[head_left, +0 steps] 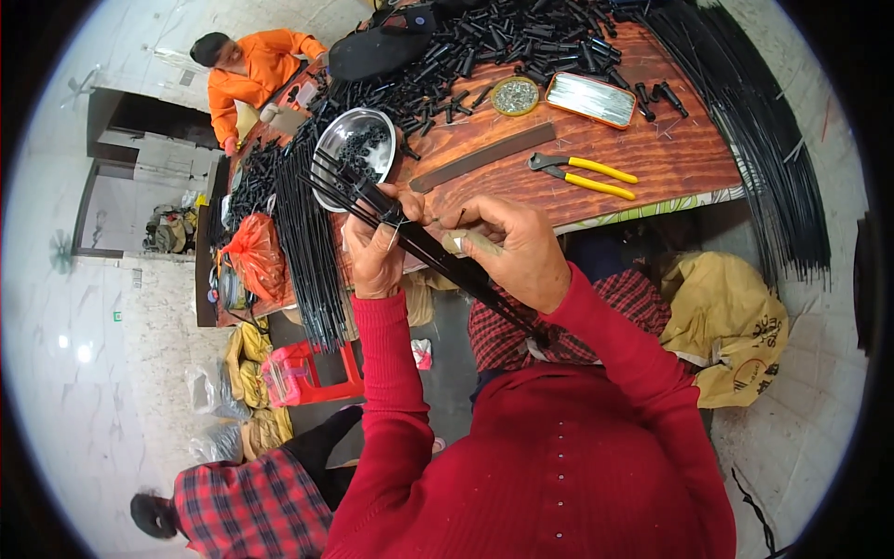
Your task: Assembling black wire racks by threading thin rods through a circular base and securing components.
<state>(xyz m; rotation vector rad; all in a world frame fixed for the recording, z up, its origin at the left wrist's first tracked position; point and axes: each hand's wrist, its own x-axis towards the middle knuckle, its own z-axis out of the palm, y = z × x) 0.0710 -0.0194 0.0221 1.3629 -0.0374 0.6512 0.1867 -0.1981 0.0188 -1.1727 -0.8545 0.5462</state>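
Observation:
My left hand is closed around a bundle of thin black rods that looks like umbrella ribs. They fan out past the fingers at the upper left and run down to the right toward my lap. Close beside it, my right hand pinches with thumb and fingertips near the bundle. A small dark piece shows at those fingertips, but what they grip is too small to make out. A pale wrap covers part of the right thumb. Behind my left hand, a metal bowl holds small black parts.
Yellow-handled pliers, a dark bar, a tin of thin silver wires and a round dish of small metal bits lie on the wooden table. Black tubes are heaped behind. Long black rods overhang the edge. Two people are leftward.

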